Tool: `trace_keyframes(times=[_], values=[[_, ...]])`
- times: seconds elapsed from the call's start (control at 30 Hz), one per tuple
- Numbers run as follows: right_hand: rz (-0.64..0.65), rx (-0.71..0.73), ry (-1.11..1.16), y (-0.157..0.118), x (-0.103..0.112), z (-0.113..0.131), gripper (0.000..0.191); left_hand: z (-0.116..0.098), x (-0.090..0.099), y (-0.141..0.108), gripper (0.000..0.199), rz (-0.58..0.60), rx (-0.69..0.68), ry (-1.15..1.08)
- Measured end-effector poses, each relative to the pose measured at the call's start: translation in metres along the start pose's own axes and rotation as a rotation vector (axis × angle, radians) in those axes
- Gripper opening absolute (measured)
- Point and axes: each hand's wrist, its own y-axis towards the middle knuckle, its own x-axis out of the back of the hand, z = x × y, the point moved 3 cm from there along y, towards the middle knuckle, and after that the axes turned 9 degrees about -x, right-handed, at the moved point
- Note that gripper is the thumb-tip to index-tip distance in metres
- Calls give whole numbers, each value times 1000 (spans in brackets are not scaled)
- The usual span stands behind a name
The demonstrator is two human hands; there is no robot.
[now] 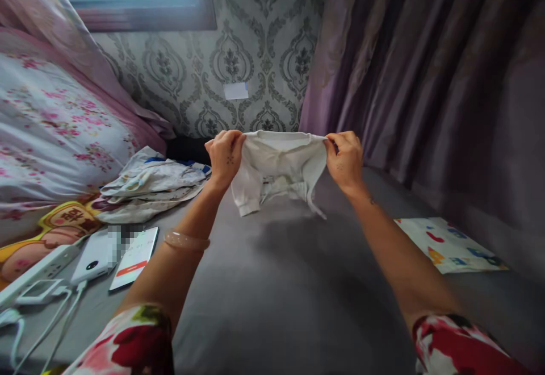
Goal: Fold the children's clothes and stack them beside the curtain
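A small white long-sleeved shirt point(279, 156) hangs stretched between my two hands, its neckline uppermost. My left hand point(225, 153) pinches it at one shoulder, and my right hand point(346, 156) pinches the other shoulder. One sleeve dangles below my left hand, its cuff showing; the lower part of the shirt droops in folds and looks foreshortened. The shirt is held above the grey sheet point(264, 295), with a shadow under it. A pale bangle point(186, 241) circles my left forearm.
Folded clothes point(149, 184) are piled at left. Nearer lie two phones, one with a lit screen point(135, 258), and a power strip point(40, 270) with white cables. A patterned folded cloth point(451, 244) lies at right. Purple curtains point(395, 74) and a papered wall point(268, 51) stand beyond.
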Motion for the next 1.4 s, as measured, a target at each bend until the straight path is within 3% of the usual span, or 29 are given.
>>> trace_keyframes(times=[0.37, 0.6, 0.8, 1.0, 1.23, 1.33, 1.4], values=[[95, -96, 65, -9, -10, 1, 26, -1, -9, -10, 13, 50, 127, -142], [-3, -114, 50, -22, -1, 14, 24, -17, -2, -21, 15, -54, 136, -122], [-26, -79, -44, -44, 30, 30, 28, -47, 30, -38, 20, -179, 59, 8], [16, 26, -185, -67, 72, 38, 34, -68, 85, -62, 22, -223, -33, 145], [130, 130, -58, -52, 124, 71, 35, -96, 150, -55, 22, -227, -160, 336], [311, 172, -4, -40, 117, 71, 33, -91, 149, -47, 21, -81, -189, 404], [477, 163, 1, -40, 96, 61, 30, -75, 132, -51, 23, 73, -166, 424]])
